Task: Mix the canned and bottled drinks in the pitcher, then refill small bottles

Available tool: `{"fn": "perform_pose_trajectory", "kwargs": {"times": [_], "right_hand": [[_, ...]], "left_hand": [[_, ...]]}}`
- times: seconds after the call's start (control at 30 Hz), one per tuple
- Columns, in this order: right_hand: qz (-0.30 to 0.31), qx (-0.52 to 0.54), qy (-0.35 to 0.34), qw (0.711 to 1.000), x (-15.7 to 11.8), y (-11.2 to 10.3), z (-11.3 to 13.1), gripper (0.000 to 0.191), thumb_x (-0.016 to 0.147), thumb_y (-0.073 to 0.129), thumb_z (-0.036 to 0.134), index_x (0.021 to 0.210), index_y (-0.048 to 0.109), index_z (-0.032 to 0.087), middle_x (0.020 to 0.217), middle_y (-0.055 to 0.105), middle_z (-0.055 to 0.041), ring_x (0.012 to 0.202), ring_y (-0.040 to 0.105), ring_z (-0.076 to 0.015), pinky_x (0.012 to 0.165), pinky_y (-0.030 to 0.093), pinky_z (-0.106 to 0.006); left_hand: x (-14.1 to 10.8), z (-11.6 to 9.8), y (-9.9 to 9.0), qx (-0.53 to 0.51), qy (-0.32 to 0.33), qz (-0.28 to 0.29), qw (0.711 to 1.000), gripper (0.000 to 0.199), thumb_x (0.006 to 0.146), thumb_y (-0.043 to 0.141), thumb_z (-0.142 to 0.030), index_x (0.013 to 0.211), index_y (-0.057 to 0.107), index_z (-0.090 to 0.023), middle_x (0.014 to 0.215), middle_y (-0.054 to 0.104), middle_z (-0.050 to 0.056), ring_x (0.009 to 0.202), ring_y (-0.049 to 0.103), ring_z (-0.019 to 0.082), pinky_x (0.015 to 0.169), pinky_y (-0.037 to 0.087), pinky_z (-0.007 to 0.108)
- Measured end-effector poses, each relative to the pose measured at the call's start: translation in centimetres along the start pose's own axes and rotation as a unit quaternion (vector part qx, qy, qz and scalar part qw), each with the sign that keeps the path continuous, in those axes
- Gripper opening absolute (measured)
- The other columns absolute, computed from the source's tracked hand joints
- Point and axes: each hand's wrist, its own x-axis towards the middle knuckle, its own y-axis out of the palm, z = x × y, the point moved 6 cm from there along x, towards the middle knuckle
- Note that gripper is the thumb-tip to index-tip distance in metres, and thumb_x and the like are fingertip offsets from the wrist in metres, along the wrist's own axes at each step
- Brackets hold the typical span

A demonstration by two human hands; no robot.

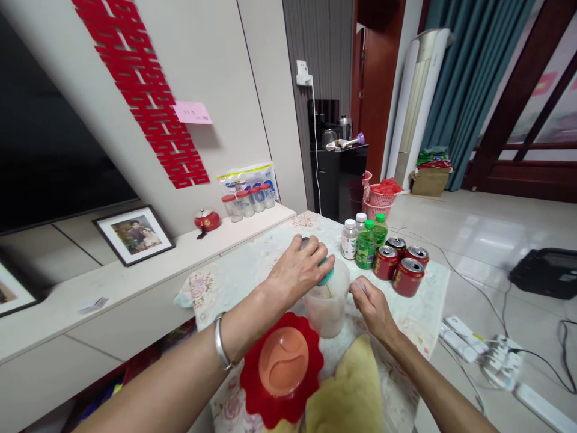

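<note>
Our left hand (301, 264) is closed around a tilted, teal-and-grey cylindrical container (326, 275) over the mouth of a translucent plastic pitcher (326, 316), while our right hand (372, 304) grips the pitcher's side handle. We judge the pitcher light, smooth and slightly flexible, best held by that handle; the container may slip unless held mid-body. The pitcher stands on a pale floral tablecloth (243, 273), near 4 mostly red metal cans (408, 278), with a glossy tiled floor (455, 225) beyond.

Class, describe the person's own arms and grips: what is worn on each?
The left forearm and right forearm are bare, without visible sleeves. A silver-coloured bangle circles the left wrist; the right wrist shows none. The left grip and right grip are ungloved.
</note>
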Motion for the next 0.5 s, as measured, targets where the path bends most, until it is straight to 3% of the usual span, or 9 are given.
{"fn": "perform_pose_trajectory", "kwargs": {"times": [0.2, 0.27, 0.37, 0.5], "right_hand": [[0.016, -0.014, -0.003, 1.000, -0.6, -1.4, 0.3, 0.046, 0.096, 0.049, 0.062, 0.077, 0.062, 0.022, 0.074, 0.063, -0.0006, 0.072, 0.058, -0.0197, 0.067, 0.045, -0.032], [-0.011, -0.021, 0.003, 1.000, -1.0, -2.6, -0.5, 0.045, 0.095, 0.049, 0.062, 0.085, 0.068, 0.022, 0.085, 0.069, -0.0032, 0.082, 0.063, -0.0220, 0.075, 0.049, -0.033], [-0.121, -0.043, 0.041, 0.991, -1.9, -5.7, -3.0, 0.045, 0.093, 0.052, 0.062, 0.096, 0.069, 0.020, 0.101, 0.071, -0.0085, 0.098, 0.066, -0.0258, 0.086, 0.051, -0.036], [-0.293, -0.087, 0.117, 0.945, -3.2, -10.9, -7.4, 0.060, 0.086, 0.056, 0.066, 0.111, 0.063, 0.013, 0.111, 0.068, -0.0178, 0.100, 0.065, -0.0310, 0.088, 0.053, -0.044]], "left_hand": [[0.5, -1.4, 0.8, 0.042, 0.049, -0.048, 0.997, 0.032, 0.103, 0.045, -0.014, 0.131, 0.061, -0.020, 0.124, 0.069, 0.011, 0.122, 0.060, 0.032, 0.099, 0.045, 0.053], [0.6, -1.6, 1.2, 0.040, 0.061, -0.054, 0.996, 0.032, 0.103, 0.047, -0.014, 0.131, 0.060, -0.022, 0.124, 0.069, 0.010, 0.123, 0.060, 0.032, 0.100, 0.045, 0.054], [0.8, -1.5, 1.8, 0.009, 0.064, -0.044, 0.997, 0.036, 0.102, 0.048, -0.012, 0.134, 0.058, -0.025, 0.124, 0.069, 0.008, 0.121, 0.060, 0.030, 0.102, 0.045, 0.055], [1.0, -0.9, 2.4, -0.047, 0.042, 0.006, 0.998, 0.041, 0.101, 0.044, -0.008, 0.136, 0.055, -0.026, 0.119, 0.070, 0.008, 0.115, 0.062, 0.029, 0.103, 0.043, 0.061]]}}
